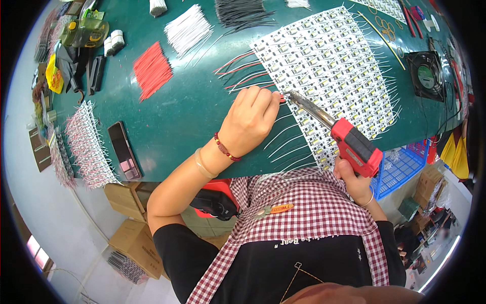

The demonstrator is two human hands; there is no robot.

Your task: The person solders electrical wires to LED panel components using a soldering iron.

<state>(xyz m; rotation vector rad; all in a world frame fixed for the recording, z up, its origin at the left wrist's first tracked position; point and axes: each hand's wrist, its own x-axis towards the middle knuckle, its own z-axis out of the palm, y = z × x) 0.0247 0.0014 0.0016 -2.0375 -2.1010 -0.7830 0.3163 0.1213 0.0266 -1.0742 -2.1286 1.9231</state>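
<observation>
A large white circuit-board panel (324, 50) with rows of small yellowish LEDs lies on the green table. My left hand (250, 119) is closed in a pinch at the panel's left edge, with a short red wire (282, 99) showing at its fingertips. My right hand (354, 181) grips a red and black soldering gun (356, 147). Its metal tip meets the panel's edge close beside my left fingertips. Red, black and white wires (245, 76) stick out from the edge beyond my left hand, and white wires (288, 142) stick out on the near side.
Bundles of red wires (153, 72), white wires (188, 30) and black wires (240, 12) lie on the table. A phone (123, 147) and a wired panel (90, 147) are at left. A black fan (427, 76) stands at right, above a blue basket (402, 169).
</observation>
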